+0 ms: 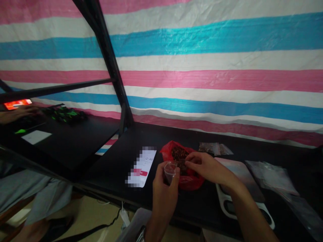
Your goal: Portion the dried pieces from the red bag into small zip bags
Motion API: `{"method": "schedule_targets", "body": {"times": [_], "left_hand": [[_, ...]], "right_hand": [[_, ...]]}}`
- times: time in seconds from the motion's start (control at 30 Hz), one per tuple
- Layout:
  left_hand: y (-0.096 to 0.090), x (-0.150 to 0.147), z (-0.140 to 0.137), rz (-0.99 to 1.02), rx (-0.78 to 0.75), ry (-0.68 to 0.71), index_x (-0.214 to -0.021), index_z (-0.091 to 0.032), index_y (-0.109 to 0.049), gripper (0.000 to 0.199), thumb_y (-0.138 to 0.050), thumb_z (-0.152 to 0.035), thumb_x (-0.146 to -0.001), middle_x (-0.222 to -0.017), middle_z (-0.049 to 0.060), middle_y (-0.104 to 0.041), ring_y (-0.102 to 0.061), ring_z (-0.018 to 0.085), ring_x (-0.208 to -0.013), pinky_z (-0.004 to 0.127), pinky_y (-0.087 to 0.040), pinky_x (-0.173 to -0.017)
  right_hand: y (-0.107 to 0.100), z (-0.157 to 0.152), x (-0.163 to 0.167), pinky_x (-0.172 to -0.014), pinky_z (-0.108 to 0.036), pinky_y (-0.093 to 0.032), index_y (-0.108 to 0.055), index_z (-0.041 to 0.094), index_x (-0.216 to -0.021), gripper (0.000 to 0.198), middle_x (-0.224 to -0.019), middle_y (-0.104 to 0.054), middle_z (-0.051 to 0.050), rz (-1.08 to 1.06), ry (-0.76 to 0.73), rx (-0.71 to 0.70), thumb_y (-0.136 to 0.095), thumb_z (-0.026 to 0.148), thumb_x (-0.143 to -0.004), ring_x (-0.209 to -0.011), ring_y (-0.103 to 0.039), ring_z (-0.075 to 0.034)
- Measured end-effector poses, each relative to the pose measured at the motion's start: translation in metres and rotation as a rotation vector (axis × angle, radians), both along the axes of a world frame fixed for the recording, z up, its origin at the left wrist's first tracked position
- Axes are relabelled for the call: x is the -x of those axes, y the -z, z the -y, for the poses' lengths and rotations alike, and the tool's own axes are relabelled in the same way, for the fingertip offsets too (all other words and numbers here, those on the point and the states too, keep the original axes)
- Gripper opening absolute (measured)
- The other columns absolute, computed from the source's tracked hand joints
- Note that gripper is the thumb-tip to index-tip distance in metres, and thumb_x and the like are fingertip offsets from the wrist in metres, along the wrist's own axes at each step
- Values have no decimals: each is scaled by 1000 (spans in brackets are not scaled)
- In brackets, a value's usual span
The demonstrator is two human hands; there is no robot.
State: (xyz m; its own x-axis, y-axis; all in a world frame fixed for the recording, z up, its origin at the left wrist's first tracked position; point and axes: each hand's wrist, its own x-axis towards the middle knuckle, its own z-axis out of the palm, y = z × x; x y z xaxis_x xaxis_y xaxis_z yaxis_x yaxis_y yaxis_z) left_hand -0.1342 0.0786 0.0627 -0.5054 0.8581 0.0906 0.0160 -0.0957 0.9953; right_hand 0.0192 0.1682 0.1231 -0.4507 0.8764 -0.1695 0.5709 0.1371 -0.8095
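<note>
My left hand (165, 183) is closed around a small clear plastic bag (170, 169), its mouth held upward. A red plastic bag (195, 182) lies spread on the black table, with dark brown dried bits (178, 153) inside. Over the right part of that bag, my right hand (202, 164) has its fingers pinched together among the bits, close to the clear bag's mouth. What sits between those fingertips is too small and dark to make out.
A kitchen scale (237, 174) stands under my right forearm. Behind it lie filled clear bags (214, 148); flat clear bags (274, 176) are at the right. Left of my hands is a lit phone (142, 168). A person's hand (19, 114) shows at the far-left table, beyond a black post (109, 60).
</note>
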Motion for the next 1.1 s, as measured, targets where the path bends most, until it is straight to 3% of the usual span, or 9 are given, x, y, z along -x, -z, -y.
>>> {"method": "schedule_targets", "body": {"times": [0.1, 0.27, 0.5, 0.7, 0.93, 1.1], "left_hand": [[4, -2, 1, -156, 37, -43, -111, -21, -68, 36, -73, -48, -88, -100, 6, -75, -71, 24, -92, 38, -57, -86], [9, -2, -1, -263, 136, 30, -120, -23, -67, 38, -68, -48, -91, -112, 9, -76, -73, 28, -104, 44, -57, -91], [11, -3, -3, -364, 116, -6, -123, -24, -67, 37, -70, -39, -89, -114, 9, -77, -73, 29, -105, 46, -56, -93], [14, -3, -6, -280, 95, 23, -128, -23, -63, 42, -68, -32, -87, -125, 11, -75, -71, 29, -113, 47, -54, -99], [8, -2, -5, -206, 61, 41, -123, -23, -64, 35, -68, -37, -91, -112, 6, -76, -73, 24, -99, 38, -56, -90], [9, 5, -8, -199, 10, -67, -119, -21, -65, 32, -70, -38, -91, -110, 7, -73, -70, 24, -99, 39, -55, -92]], "right_hand": [[-6, 0, -7, -70, -29, -54, -77, 17, -101, 23, -93, -82, -6, -116, 18, -7, -63, 34, -95, -80, -75, -19], [-20, 11, -10, -86, -35, -57, -77, 20, -104, 23, -102, -81, -6, -217, 28, -99, -66, 37, -94, -94, -76, -22], [-27, 36, 10, -106, -50, -44, -78, 27, -103, 19, -114, -78, -5, 44, 37, -408, -77, 22, -85, -110, -68, -27], [-31, 46, 20, -98, -49, -41, -76, 29, -108, 27, -115, -78, -4, 132, 40, -524, -79, 16, -84, -111, -65, -29], [-21, 28, 20, -99, -47, -42, -73, 27, -114, 28, -120, -77, -5, 95, 121, -576, -76, 18, -88, -112, -66, -29], [0, 0, 27, -93, -44, -39, -74, 23, -114, 21, -117, -78, -9, 400, 179, -643, -72, 23, -93, -113, -65, -33]]}}
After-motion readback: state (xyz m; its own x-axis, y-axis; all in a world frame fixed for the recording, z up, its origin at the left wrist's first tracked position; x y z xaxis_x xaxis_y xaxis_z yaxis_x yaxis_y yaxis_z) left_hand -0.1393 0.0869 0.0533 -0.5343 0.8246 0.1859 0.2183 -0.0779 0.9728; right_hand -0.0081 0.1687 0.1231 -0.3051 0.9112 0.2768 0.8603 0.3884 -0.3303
